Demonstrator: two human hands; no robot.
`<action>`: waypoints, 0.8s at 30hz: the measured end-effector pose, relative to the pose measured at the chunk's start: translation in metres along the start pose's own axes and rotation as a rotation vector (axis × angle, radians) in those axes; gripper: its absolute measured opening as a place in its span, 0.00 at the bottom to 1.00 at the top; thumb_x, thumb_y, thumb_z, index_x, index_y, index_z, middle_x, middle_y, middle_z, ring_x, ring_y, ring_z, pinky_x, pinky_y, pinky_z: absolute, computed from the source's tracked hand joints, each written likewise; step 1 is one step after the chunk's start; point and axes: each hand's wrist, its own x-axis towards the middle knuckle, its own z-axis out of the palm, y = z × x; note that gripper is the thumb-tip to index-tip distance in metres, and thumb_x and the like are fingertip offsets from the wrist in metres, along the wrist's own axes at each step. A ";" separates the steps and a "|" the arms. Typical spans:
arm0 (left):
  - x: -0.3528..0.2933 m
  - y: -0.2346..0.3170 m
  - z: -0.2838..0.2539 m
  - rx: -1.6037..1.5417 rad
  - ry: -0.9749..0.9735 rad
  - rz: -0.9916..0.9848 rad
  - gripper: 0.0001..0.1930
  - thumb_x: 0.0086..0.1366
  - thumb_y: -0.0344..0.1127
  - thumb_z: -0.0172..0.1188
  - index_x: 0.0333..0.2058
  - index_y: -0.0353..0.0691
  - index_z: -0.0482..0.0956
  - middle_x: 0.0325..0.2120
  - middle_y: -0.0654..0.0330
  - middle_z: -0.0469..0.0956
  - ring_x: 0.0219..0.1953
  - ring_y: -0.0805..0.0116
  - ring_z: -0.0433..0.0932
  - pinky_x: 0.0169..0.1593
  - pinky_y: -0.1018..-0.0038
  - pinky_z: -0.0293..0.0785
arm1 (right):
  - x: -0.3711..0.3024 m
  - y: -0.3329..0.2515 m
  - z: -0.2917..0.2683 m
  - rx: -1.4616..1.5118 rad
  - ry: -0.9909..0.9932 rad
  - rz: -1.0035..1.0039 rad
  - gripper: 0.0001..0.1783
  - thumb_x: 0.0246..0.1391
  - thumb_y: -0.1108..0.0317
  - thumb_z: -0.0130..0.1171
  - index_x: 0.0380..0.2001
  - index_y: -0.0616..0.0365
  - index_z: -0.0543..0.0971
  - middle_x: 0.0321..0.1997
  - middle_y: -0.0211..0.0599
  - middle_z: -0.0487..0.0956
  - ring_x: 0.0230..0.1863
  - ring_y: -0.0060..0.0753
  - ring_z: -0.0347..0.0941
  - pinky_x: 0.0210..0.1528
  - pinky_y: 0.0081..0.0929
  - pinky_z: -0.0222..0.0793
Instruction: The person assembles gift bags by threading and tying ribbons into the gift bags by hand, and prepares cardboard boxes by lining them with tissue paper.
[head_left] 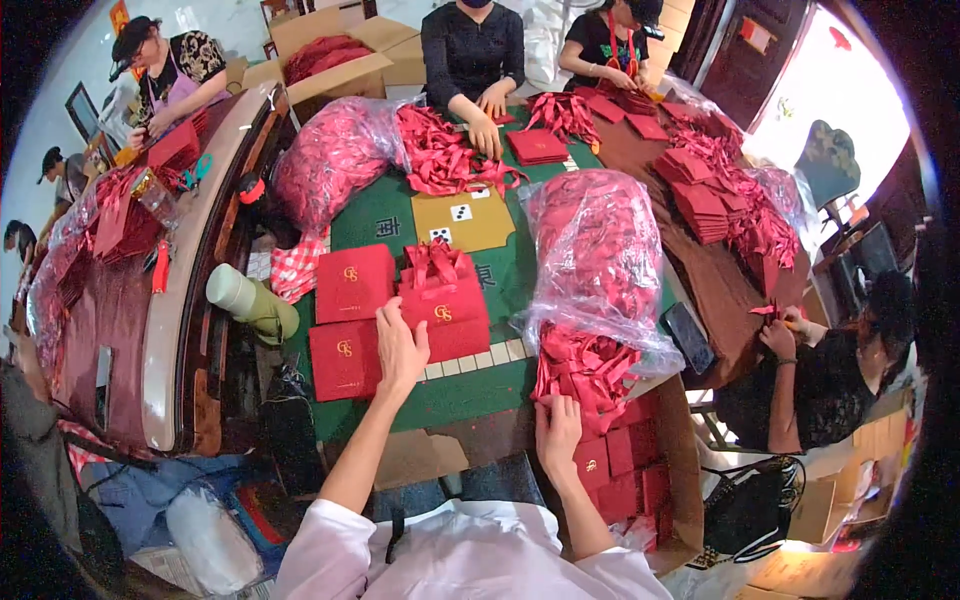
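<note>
On the green mahjong table, stacks of flat red gift bags (354, 284) with gold print lie in front of me. One stack of bags (458, 312) has red ribbon handles (433, 263) looped on top. My left hand (402, 348) lies between the stacks, fingers stretched out over the bags' edges. To the right, red ribbons (580, 368) spill from a clear plastic sack (597, 235). At their near edge, my right hand (558, 428) has its fingers pinched together on the ribbons. How many strands it holds is hidden.
An open cardboard box (682, 470) of red bags stands by my right arm. A green bottle (250, 302) and a phone (687, 337) lie at the table's sides. Another ribbon sack (335, 165) is at the far left. Co-workers sit around with more bags.
</note>
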 end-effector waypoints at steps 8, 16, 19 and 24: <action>-0.092 0.006 -0.029 -0.486 -0.593 -0.368 0.11 0.64 0.40 0.63 0.34 0.37 0.80 0.21 0.60 0.80 0.25 0.77 0.77 0.30 0.74 0.73 | -0.013 -0.052 0.013 0.244 -0.172 -0.279 0.07 0.46 0.74 0.64 0.31 0.53 0.79 0.33 0.35 0.77 0.37 0.44 0.73 0.40 0.38 0.70; -0.132 -0.009 -0.027 -0.821 -0.832 -0.634 0.16 0.66 0.41 0.60 0.42 0.31 0.82 0.34 0.61 0.83 0.34 0.77 0.78 0.40 0.79 0.74 | -0.044 -0.088 0.044 0.373 -0.420 -0.590 0.13 0.42 0.72 0.62 0.36 0.51 0.77 0.36 0.34 0.73 0.39 0.43 0.72 0.40 0.36 0.71; -0.135 -0.015 -0.035 -0.904 -0.819 -0.730 0.13 0.65 0.34 0.61 0.45 0.33 0.81 0.35 0.60 0.83 0.35 0.76 0.78 0.39 0.80 0.76 | -0.056 -0.088 0.047 0.371 -0.487 -0.634 0.12 0.42 0.71 0.63 0.34 0.50 0.78 0.37 0.33 0.73 0.40 0.41 0.73 0.40 0.35 0.72; -0.138 -0.016 -0.046 -0.999 -0.581 -0.846 0.12 0.67 0.30 0.59 0.47 0.34 0.79 0.33 0.62 0.82 0.32 0.78 0.78 0.36 0.80 0.76 | -0.055 -0.094 0.037 0.487 -0.555 -0.274 0.07 0.52 0.70 0.62 0.36 0.55 0.80 0.35 0.38 0.79 0.38 0.45 0.77 0.41 0.35 0.74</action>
